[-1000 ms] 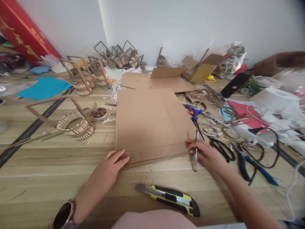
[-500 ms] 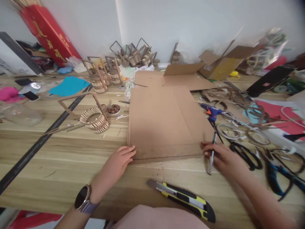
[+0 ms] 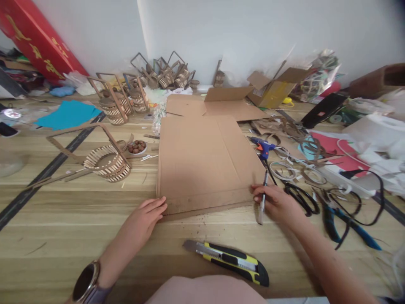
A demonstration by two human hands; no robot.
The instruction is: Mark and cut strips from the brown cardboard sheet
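Note:
A flat sheet of brown cardboard (image 3: 196,160) lies on the table in front of me, its near edge towards me. My left hand (image 3: 148,213) has its fingers closed over the near left corner; the thumb is hidden. At the near right corner, my right hand (image 3: 272,200) touches the cardboard edge with its fingertips. A slim pen-like craft knife (image 3: 263,200) is held between the fingers of that hand, its tip pointing down towards me. Between my arms and closer to my body lies a yellow and black utility knife (image 3: 228,259), its blade pointing left.
A small slatted basket (image 3: 109,162) and a dish of brown nuts (image 3: 137,147) are to the left. Right of the cardboard lie a blue glue gun (image 3: 263,145), black scissors (image 3: 302,198) and blue-handled pliers (image 3: 332,221). More baskets (image 3: 167,78) and an open box (image 3: 272,90) stand by the wall.
My view has turned to the right, so everything sits further left in the picture. Both hands remain at the cardboard's near corners, with the craft knife still in the right one.

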